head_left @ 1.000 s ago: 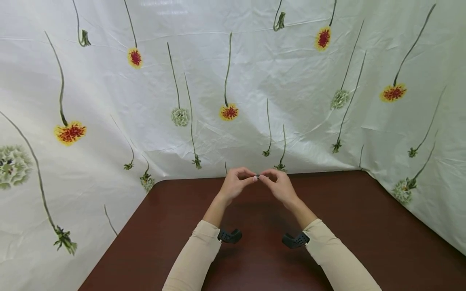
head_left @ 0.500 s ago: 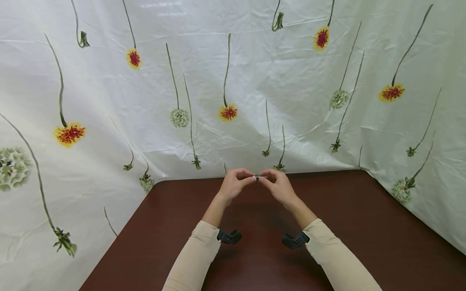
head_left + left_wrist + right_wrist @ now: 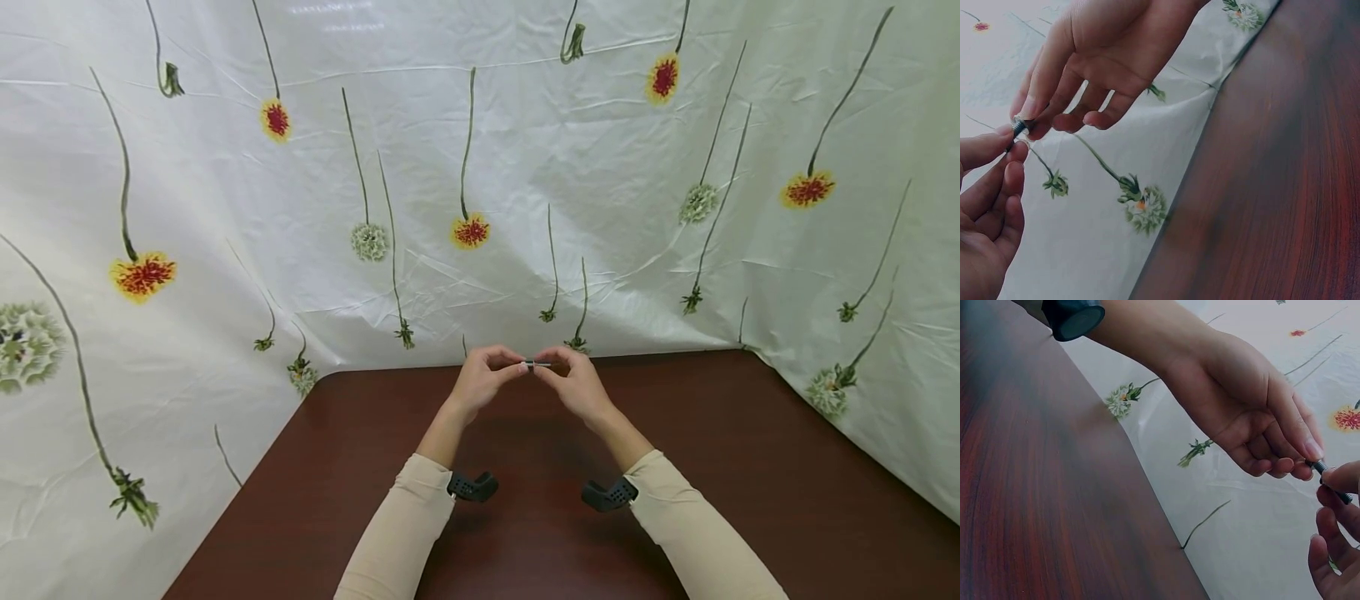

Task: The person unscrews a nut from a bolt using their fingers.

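Note:
A small dark threaded bolt point(image 3: 542, 364) is held between both hands' fingertips, above the table's far edge. My left hand point(image 3: 477, 385) pinches one end between thumb and forefinger, while my right hand point(image 3: 581, 387) pinches farther along it. In the left wrist view, threads of the bolt point(image 3: 1019, 127) show in the short gap between the hands, with a pale metal ring point(image 3: 1023, 119) by the right thumb. The right wrist view shows the bolt point(image 3: 1320, 466) partly covered by the right thumb, its threaded end sticking out beyond. The remaining fingers of both hands are loosely bent.
Below the hands lies a dark red-brown wooden table point(image 3: 525, 533). A white flower-printed cloth point(image 3: 420, 292) hangs behind and at both sides of it. Black wrist devices are strapped on the left wrist point(image 3: 472, 487) and the right wrist point(image 3: 609, 495), over pale sleeves.
The right fingertips have shifted slightly around the bolt, and more of its shaft shows to the right than a second ago. Both arms stay in nearly the same place.

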Demonstrator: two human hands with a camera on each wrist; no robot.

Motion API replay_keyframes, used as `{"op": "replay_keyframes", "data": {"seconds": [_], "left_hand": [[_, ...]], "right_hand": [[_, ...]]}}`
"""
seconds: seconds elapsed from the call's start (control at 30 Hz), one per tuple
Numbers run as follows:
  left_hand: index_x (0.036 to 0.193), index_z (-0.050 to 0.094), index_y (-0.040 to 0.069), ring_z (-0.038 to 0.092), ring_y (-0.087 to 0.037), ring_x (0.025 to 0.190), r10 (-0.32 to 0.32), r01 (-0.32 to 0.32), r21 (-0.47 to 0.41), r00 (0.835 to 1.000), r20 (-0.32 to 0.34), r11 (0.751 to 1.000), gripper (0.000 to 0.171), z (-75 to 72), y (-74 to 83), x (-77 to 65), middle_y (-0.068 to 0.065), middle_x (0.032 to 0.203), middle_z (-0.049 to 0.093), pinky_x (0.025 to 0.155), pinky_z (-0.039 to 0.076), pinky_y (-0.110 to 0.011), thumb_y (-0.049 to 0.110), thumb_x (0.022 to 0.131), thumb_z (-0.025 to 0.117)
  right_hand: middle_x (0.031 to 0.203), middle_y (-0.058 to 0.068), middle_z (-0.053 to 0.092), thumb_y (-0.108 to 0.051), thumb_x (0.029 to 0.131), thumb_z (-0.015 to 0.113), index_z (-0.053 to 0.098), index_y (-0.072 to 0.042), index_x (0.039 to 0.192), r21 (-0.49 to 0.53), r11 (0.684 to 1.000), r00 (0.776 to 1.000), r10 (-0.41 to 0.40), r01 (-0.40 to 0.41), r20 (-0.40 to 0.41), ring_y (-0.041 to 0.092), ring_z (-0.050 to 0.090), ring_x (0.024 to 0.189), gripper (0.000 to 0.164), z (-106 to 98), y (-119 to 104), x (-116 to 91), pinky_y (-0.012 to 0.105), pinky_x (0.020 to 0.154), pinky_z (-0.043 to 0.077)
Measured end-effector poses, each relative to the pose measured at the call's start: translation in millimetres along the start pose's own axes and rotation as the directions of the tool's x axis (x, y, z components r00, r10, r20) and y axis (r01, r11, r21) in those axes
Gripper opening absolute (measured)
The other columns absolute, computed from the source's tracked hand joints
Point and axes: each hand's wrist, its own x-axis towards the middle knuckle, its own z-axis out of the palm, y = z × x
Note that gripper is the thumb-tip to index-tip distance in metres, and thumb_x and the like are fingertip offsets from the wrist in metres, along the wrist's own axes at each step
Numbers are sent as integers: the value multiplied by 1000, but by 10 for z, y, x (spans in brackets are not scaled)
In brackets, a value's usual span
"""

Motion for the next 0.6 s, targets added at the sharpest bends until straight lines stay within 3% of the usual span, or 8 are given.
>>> {"op": "replay_keyframes", "data": {"seconds": [0.17,0.33,0.47,0.6], "left_hand": [[108,77,0,68,-24,98,-2,2,7,1000,1,1000,18,0,11,5,-8,103,76,87,53,-42,13,97,76],[106,77,0,69,-24,98,10,-10,-4,1000,1,1000,16,1,5,16,-8,101,76,87,53,-41,11,96,77],[106,77,-1,68,-24,96,3,-3,-8,1000,-3,1000,16,0,-1,14,-8,101,76,86,52,-40,11,96,77],[106,77,0,68,-24,96,-3,3,-3,1000,-4,1000,16,3,-6,8,-7,100,76,85,52,-41,13,96,77]], "right_hand": [[120,16,70,-15,102,69,69,-2,125,-2,1000,1000,22,-22,-2,32,64,106,27,-5,-20,-5,48,88,51],[112,11,71,-17,102,70,73,0,117,-17,1000,1000,14,-14,-12,28,64,101,23,0,-9,14,41,82,50],[117,14,71,-10,100,71,70,2,121,-13,1000,1000,-5,5,-4,31,64,105,25,2,-2,13,45,88,51],[120,16,70,-14,101,71,69,1,124,-10,1000,1000,12,-12,-5,32,65,106,28,0,-3,-4,48,89,51]]}}
